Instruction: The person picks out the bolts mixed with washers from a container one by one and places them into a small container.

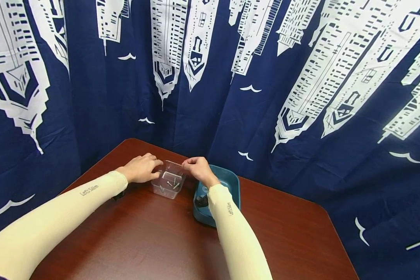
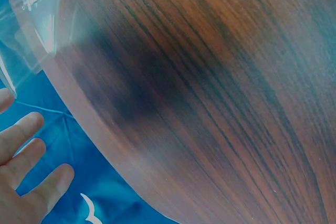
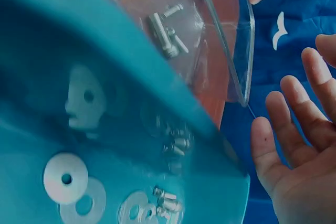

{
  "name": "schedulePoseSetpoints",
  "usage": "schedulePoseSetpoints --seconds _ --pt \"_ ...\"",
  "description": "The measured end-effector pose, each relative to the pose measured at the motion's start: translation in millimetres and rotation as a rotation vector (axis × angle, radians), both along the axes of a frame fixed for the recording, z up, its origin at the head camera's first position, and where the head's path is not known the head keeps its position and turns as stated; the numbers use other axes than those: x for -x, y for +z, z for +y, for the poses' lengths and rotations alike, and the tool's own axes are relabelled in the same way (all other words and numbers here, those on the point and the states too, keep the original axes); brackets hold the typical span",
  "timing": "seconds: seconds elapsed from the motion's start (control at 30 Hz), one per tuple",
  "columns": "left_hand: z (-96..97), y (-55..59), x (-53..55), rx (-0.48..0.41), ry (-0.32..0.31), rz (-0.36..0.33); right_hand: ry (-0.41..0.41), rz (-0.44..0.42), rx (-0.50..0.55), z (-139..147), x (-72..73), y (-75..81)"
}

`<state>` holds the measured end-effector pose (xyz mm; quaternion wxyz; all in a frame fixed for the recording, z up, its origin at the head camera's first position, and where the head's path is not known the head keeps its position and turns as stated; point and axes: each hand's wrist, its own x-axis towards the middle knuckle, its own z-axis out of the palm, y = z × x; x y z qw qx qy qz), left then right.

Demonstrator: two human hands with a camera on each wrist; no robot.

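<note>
A clear plastic box stands on the table, with several screws lying on its bottom. My left hand is at the box's left side, fingers loosely bent; a fingertip is close to the rim, and contact is unclear. Over the gap between the box and a blue bin, my right hand hovers with thumb and forefinger near each other. Nothing shows between those fingertips. Inside the bin are washers, a flat metal plate and small screws.
The brown wooden table has its back edge just behind the box. A dark blue curtain with white buildings printed on it hangs behind. The bin's raised wall stands between its contents and the box.
</note>
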<state>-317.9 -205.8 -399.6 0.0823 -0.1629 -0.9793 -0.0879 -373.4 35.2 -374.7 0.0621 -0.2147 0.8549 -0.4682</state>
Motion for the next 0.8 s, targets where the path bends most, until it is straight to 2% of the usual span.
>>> schedulePoseSetpoints --seconds 0.23,0.6,0.8 --pt "1.0 -0.3 -1.8 -0.011 -0.007 0.025 -0.059 -0.010 0.139 20 -0.5 0.5" --pt "0.0 -2.4 -0.3 -0.015 -0.011 0.011 -0.099 -0.106 0.375 50 1.8 -11.1" --pt "-1.0 -3.1 1.4 -0.010 -0.016 0.020 -0.157 -0.132 0.427 63 4.9 -19.1"
